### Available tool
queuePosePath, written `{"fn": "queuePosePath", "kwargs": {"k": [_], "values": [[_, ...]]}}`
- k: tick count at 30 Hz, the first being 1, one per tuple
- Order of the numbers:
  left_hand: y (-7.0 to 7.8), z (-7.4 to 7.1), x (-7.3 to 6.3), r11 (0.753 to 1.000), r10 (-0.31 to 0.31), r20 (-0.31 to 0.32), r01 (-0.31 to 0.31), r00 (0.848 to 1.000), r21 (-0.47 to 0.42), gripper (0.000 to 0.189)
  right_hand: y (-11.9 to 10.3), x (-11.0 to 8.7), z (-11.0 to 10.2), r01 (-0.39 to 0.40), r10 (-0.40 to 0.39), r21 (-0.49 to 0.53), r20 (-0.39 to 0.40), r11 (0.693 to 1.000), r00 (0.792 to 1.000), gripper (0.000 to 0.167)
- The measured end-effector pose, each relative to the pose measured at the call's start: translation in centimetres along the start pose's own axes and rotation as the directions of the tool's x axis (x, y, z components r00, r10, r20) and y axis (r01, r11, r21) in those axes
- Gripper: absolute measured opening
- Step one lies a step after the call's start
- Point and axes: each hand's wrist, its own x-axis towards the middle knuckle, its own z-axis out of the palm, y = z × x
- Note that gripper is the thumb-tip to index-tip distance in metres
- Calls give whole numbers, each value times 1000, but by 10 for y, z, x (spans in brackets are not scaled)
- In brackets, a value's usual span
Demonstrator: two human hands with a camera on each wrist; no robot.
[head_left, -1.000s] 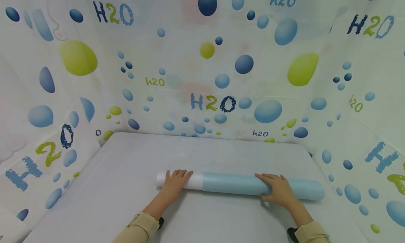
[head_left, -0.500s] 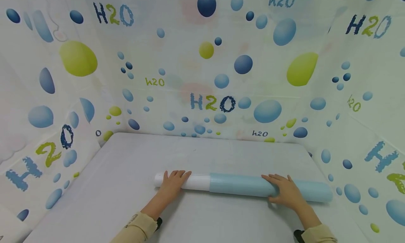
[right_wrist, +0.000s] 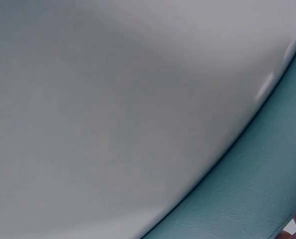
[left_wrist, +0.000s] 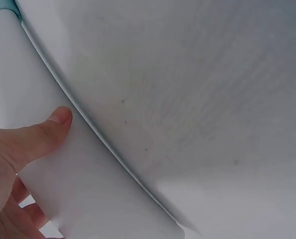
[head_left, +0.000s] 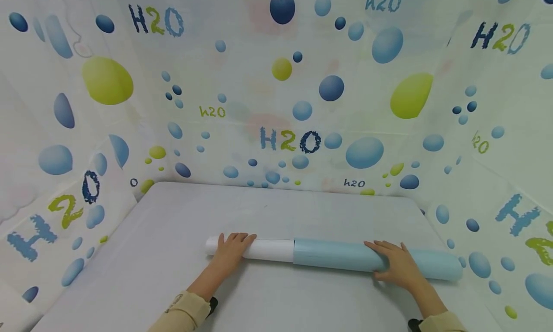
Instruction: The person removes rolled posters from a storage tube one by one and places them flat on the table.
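A white rolled-up sheet (head_left: 270, 250) lies across the table with its right part inside a light blue tube-shaped cover (head_left: 337, 254). My left hand (head_left: 228, 252) grips the white roll near its left end. In the left wrist view the thumb lies on top of the white roll (left_wrist: 88, 169), with other fingers around its far side; a long free edge runs along it. My right hand (head_left: 399, 264) holds the blue cover right of its middle, thumb on the near side and fingers over the top. In the right wrist view the blue cover (right_wrist: 237, 189) shows a finely creased surface.
The white table (head_left: 259, 298) extends around the roll on all sides. Behind and beside it hangs a white curtain (head_left: 242, 72) printed with blue and green bubbles and "H2O". The right end of the blue cover reaches close to the table's right edge.
My right hand and the blue cover have moved right, while my left hand and the white roll have shifted slightly left. More of the white roll now shows between the hands.
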Motion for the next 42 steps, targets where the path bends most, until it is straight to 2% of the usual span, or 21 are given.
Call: {"fn": "queuePosePath", "kwargs": {"k": [13, 30, 36, 42], "values": [[-1, -5, -3, 1000, -13, -14, 13, 1000, -10, 54, 11, -7, -6, -30, 29, 25, 38, 999, 999, 76], [2, -9, -4, 999, -31, 3, 31, 1000, -23, 50, 15, -1, -10, -32, 32, -3, 10, 999, 999, 74], [3, -7, -5, 1000, -20, 0, 20, 1000, -24, 49, 18, 8, -10, -64, 64, -26, 10, 998, 998, 75], [5, -7, -7, 999, -7, -11, 7, 1000, -51, 49, 21, 19, -9, -144, 144, -51, 8, 988, 990, 74]]}}
